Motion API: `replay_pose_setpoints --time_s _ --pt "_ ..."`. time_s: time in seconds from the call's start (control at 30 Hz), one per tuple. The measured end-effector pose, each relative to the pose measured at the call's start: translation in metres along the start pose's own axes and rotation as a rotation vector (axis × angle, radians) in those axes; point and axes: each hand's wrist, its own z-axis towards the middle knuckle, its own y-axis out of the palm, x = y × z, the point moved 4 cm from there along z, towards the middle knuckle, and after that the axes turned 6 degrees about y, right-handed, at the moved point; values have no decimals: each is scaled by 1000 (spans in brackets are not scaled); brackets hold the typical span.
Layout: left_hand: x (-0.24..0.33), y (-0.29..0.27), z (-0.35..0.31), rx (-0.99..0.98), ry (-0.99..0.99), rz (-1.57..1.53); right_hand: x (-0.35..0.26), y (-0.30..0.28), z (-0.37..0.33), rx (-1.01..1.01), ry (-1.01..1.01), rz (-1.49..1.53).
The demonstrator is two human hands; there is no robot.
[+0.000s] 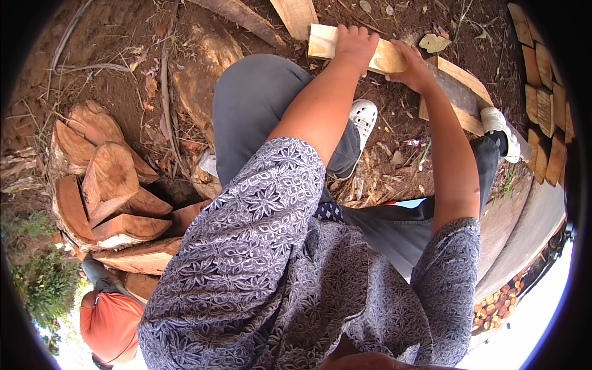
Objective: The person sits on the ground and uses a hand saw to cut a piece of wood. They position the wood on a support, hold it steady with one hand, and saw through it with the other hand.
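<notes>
The block [383, 58], held out beyond the bent knee [256, 92], ran left to right before me, fingers of the left hand [356, 46] wrapped near its middle, those of the right hand [412, 68] gripping its right end, nearer the planks [457, 91].

Passage: bare soil [394, 132] between left shoe [365, 116] and planks [464, 79]; room for a hand there, below the block [382, 57]. Obstructed: planks just beside right hand [409, 69]; slab [295, 18] near block's left end; left knee [256, 86] farther left and lower.
</notes>
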Motion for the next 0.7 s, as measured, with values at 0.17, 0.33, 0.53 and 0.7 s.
replay_pose_setpoints --time_s 0.17,0.33,0.53,0.7 --pt "0 12 5 64 -42 38 -7 4 -3 30 58 -117" --pt "3 6 6 39 -53 27 -6 5 -7 41 54 -135" --pt "4 -7 3 31 -48 -34 -6 5 -4 34 67 -149" --pt "5 -12 7 -21 -12 -43 -5 0 -5 35 47 -119"
